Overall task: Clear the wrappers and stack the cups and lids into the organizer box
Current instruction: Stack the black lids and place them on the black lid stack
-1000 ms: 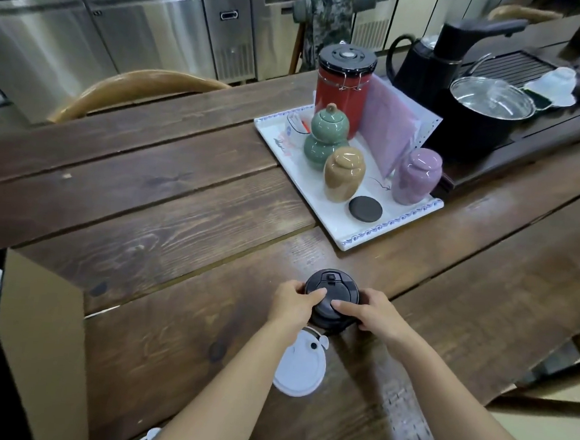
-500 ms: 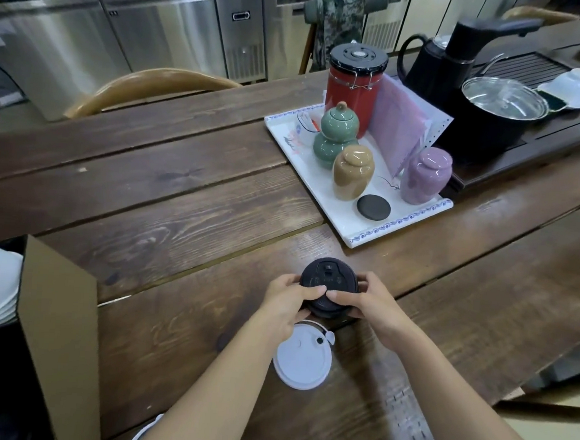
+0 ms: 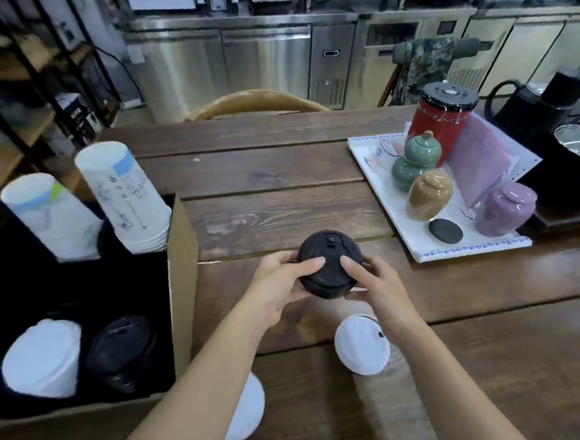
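Observation:
A small stack of black lids (image 3: 328, 262) is held just above the wooden table (image 3: 283, 192) between my left hand (image 3: 284, 281) and my right hand (image 3: 373, 287), thumbs resting on top. One white lid (image 3: 362, 345) lies on the table under my right wrist. Another white lid (image 3: 246, 409) sits near the front edge, partly hidden by my left forearm. The cardboard organizer box (image 3: 183, 281) stands at the left. It holds two stacks of white paper cups (image 3: 126, 191) (image 3: 49, 213), a white lid stack (image 3: 42, 357) and a black lid stack (image 3: 121, 349).
A white tray (image 3: 414, 235) at the right carries ceramic jars, a red canister (image 3: 439, 127) and a pink pouch. A black kettle (image 3: 530, 102) and a pot stand behind it. A wooden chair back (image 3: 255, 104) is across the table, steel counters beyond.
My view has swung left, bringing the organizer box and its cups into sight. Both hands have lifted the black lids slightly off the table.

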A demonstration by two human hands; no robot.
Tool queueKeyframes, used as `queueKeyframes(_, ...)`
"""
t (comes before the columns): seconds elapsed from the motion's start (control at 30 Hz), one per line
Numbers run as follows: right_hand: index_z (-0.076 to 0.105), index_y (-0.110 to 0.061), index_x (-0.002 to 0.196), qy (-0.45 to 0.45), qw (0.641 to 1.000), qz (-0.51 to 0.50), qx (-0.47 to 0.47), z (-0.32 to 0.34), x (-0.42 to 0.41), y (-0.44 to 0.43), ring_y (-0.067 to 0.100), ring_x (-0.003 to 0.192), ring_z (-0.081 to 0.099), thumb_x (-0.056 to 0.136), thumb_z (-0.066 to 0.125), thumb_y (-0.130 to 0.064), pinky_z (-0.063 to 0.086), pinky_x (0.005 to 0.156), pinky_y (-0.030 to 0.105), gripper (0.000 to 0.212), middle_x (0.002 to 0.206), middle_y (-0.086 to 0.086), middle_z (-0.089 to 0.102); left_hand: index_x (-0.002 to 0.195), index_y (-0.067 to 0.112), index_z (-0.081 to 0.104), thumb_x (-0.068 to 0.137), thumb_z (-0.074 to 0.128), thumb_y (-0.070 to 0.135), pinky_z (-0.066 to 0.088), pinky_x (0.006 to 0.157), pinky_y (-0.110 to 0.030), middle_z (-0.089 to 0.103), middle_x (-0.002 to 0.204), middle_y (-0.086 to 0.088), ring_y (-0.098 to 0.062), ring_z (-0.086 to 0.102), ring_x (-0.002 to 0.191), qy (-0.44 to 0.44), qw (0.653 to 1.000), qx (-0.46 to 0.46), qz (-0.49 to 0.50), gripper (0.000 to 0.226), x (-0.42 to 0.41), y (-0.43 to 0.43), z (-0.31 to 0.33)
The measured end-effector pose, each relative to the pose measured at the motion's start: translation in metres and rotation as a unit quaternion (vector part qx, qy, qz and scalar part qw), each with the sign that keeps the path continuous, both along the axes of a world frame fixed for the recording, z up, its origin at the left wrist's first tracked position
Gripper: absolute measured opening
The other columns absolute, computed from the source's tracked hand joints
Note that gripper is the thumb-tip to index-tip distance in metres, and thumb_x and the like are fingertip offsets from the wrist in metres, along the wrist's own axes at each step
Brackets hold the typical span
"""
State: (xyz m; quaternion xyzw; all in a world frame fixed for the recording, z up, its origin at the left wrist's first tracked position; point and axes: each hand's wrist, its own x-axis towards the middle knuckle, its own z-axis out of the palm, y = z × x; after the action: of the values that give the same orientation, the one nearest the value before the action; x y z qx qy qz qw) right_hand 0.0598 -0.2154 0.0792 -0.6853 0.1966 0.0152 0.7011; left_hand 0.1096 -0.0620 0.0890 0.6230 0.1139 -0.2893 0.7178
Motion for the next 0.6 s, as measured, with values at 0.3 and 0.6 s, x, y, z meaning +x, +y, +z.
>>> queueKeyframes(0.3,0.064,-0.017,0.113,-0.063,0.993,0.102,0.017,0.042,0.005,0.098,0.021,0.106,0.066,0.068,0.072,-0.05,0.052,0.094,0.042,0.056,0.112,0.003,0.071,0.115,0.005,0.064,0.08,0.07,0.018,0.058,0.085,-0.04,0.069,0.114,-0.011,-0.022,0.068,0.102,-0.11,0.988,0.034,0.099,0.038,-0.041,0.11,0.06)
queueKeyframes(0.6,0.061,-0.009,0.109,-0.039,0.961,0.274,-0.01,0.061,0.024,0.174,0.022,0.085,0.071,0.081,0.067,-0.041,0.056,0.062,0.026,0.043,0.101,0.006,0.071,0.099,0.005,0.071,0.083,0.067,0.03,0.058,0.061,-0.026,0.074,0.102,-0.007,-0.019,0.07,0.09,-0.135,0.952,0.128,0.244,0.029,-0.072,0.187,0.078)
